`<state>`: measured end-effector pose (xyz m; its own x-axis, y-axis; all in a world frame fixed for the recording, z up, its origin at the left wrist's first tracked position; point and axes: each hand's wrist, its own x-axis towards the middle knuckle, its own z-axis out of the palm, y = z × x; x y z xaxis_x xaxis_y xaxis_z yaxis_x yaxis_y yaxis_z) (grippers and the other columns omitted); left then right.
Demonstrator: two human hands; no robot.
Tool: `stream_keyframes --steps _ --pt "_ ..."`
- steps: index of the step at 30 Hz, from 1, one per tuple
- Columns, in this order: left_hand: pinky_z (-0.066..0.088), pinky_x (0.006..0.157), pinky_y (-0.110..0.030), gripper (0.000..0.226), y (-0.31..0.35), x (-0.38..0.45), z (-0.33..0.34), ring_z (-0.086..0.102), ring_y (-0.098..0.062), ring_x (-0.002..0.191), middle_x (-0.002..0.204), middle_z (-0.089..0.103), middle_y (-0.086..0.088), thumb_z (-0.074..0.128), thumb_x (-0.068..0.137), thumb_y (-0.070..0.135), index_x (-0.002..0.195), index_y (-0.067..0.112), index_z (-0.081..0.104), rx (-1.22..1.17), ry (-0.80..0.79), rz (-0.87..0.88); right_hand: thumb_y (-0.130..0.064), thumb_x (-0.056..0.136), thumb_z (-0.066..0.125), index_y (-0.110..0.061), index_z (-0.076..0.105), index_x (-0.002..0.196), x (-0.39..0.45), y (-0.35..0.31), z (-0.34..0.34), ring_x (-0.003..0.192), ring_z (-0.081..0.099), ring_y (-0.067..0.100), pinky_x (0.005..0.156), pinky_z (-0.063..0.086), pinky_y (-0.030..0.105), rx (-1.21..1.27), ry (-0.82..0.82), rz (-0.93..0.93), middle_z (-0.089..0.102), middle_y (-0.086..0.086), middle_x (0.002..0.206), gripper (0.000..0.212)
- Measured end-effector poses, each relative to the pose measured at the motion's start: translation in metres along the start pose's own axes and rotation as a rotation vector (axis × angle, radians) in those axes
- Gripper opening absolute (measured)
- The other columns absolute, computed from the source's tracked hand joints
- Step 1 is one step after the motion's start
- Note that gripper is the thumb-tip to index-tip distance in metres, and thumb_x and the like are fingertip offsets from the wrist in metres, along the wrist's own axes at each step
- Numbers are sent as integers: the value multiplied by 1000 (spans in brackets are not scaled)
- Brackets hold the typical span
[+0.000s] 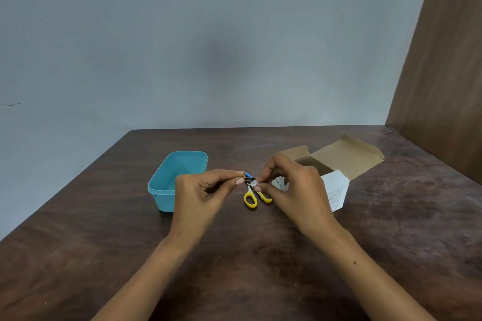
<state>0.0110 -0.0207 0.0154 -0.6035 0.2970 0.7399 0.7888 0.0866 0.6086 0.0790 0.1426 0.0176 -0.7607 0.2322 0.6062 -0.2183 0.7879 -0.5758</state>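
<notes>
2 hands meet just above the yellow-handled scissors (251, 199), each pinching 1 end of a small silver-and-blue item (249, 180). It's too small & blurred to say exactly what it is.

The left hand (200, 190) clamps the item's left end btw thumb & forefinger tips, w/ the other fingers curled under the palm. The right hand (294, 190) nips the right end w/ its fingertips, the rest of its fingers bent. The item hangs in the air, off the worktop (260, 255), right over the scissors' blade end. The blades are mostly hidden, and only the 2 handle loops show, pointing toward the person. The scissors lie flat on the dark wood.

A teal plastic container (182, 164), lidless & rectangular w/ rounded corners, stands left of the scissors, near but apart. The left hand covers its near right corner.

An open cardboard box (347, 159) sits right of the scissors & a bit beyond them. Its lid flap is thrown back, brown inside, white w/ print outside. The right hand hides part of it, so I can't tell if it touches the scissors.

Beyond the scissors a grey-blue wall (208, 34) meets the worktop's far edge. A brown wood panel (443, 60) stands far to their right.
</notes>
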Motion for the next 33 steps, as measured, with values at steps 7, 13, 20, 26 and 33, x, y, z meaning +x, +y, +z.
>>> stream_keyframes --steps 7,13,20,26,33 --pt "50 73 -7 18 -2 6 -7 69 2 82 79 70 30 72 73 16 86 28 72 -67 0 -53 -15 70 81 -29 45 69 6 9 -4 72 63 4 65 50 34 52 -39 61 70 -11 72 39" --pt "51 69 -8 23 -2 5 -5 70 0 80 78 72 27 72 75 6 84 27 72 -88 -41 -56 -11 68 82 -22 47 70 3 3 -4 74 67 2 69 53 36 137 -41 66 72 -7 72 37" --pt "52 65 -11 19 -5 6 -4 71 -3 77 79 74 19 71 75 5 83 23 74 -152 -35 -120 -14 69 82 -24 45 71 3 2 -1 74 67 2 69 54 37 115 -56 74 72 -8 71 39" --pt "56 64 -15 17 -9 11 -11 71 -6 78 76 74 19 70 74 10 86 22 72 -195 -2 -176 -17 73 79 -32 37 70 7 7 -6 65 58 2 58 40 21 23 -110 60 73 -7 77 45" --pt "58 64 -19 19 -13 15 -15 72 -9 79 75 75 16 69 77 3 87 20 72 -224 17 -232 -10 73 79 -27 37 73 7 2 -11 60 56 -8 55 37 7 111 -130 36 73 -3 76 45"
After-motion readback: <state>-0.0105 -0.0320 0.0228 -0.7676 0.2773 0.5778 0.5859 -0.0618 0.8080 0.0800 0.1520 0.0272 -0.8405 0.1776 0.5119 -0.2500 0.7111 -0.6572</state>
